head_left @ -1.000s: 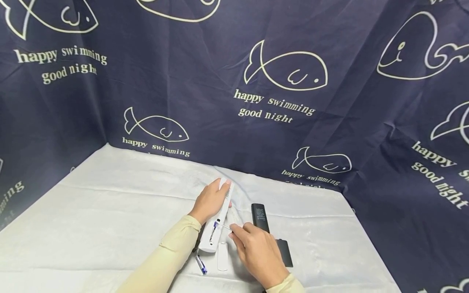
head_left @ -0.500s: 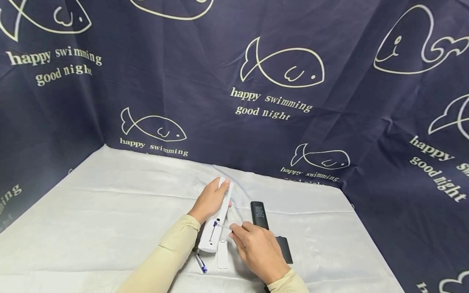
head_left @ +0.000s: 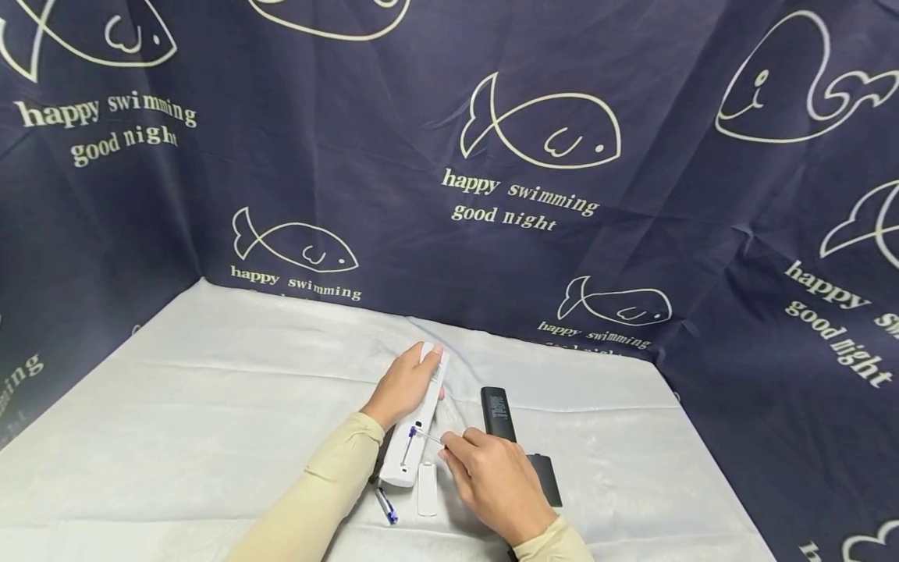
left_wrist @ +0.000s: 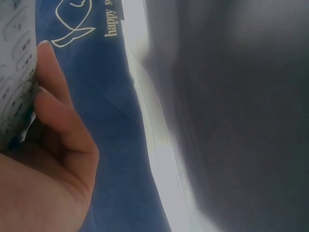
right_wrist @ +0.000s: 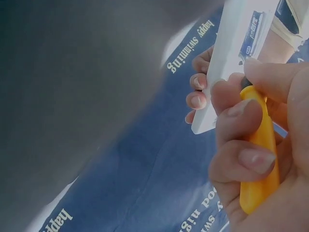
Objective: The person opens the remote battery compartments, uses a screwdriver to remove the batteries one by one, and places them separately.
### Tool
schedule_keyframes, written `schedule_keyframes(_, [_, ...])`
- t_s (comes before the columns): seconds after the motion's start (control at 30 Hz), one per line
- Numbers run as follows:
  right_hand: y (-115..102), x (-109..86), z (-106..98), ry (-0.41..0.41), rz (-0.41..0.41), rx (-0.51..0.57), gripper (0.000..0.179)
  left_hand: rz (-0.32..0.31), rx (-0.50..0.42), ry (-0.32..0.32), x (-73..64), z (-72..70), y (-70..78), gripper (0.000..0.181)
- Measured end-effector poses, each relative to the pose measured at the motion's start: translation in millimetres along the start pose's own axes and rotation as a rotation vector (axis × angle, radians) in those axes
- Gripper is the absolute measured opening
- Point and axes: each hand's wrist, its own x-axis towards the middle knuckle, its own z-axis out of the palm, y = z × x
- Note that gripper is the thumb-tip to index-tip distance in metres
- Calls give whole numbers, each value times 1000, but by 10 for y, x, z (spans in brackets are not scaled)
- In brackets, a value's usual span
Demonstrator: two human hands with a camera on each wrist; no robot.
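Observation:
My left hand (head_left: 403, 386) grips the far end of a white remote control (head_left: 396, 474), whose back faces up in the head view. Its rows of buttons show in the left wrist view. A blue and silver battery (right_wrist: 253, 31) lies in the remote's uncovered compartment. My right hand (head_left: 495, 480) holds a screwdriver by its yellow handle (right_wrist: 258, 191); the thin shaft (head_left: 430, 437) points at the compartment's upper end. Whether the tip touches the battery, I cannot tell. Below the remote lie a loose battery (head_left: 386, 506) and a white battery cover (head_left: 426, 490).
A slim black device (head_left: 497, 412) with a printed label lies right of the remote. A flat black piece (head_left: 545, 479) lies below it, partly behind my right hand. White cloth (head_left: 232, 421) covers the table, with dark blue fish-printed fabric (head_left: 400, 156) standing around it.
The head view has shifted slightly. Both hands, the remote control and the screwdriver stay nearly in place.

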Motion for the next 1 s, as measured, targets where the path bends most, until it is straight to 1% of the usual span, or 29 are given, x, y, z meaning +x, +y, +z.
schedule_keyframes(0.1, [-4, 0, 4, -2, -9, 3, 19, 1, 6, 1, -6, -11, 6, 37])
schedule_keyframes(0.2, [-31, -2, 8, -30, -68, 11, 17, -9, 10, 10, -4, -34, 15, 40])
schedule_keyframes(0.3, [-64, -4, 12, -51, -97, 22, 13, -22, -26, 41, 8, -62, 21, 43])
schedule_keyframes(0.37, [-79, -9, 14, -56, -83, 14, 10, -25, -55, 59, 14, -76, 30, 43])
schedule_keyframes(0.43, [-79, -18, 11, -53, -47, 14, 8, -25, -83, 62, 19, -79, 35, 44])
schedule_keyframes(0.63, [-61, -37, -6, -54, -19, 13, 7, -32, -87, 42, 8, -65, 55, 46])
schedule_keyframes(0.77, [-32, -19, -36, -12, 9, 22, 4, -32, -89, 33, 2, -53, 65, 45])
schedule_keyframes(0.87, [-15, -4, -46, 29, 28, 13, 3, -30, -75, 11, -6, -35, 64, 43])
schedule_keyframes(1.0, [-9, 8, -38, 79, 27, -12, 6, -16, -61, -17, -26, -7, 67, 43])
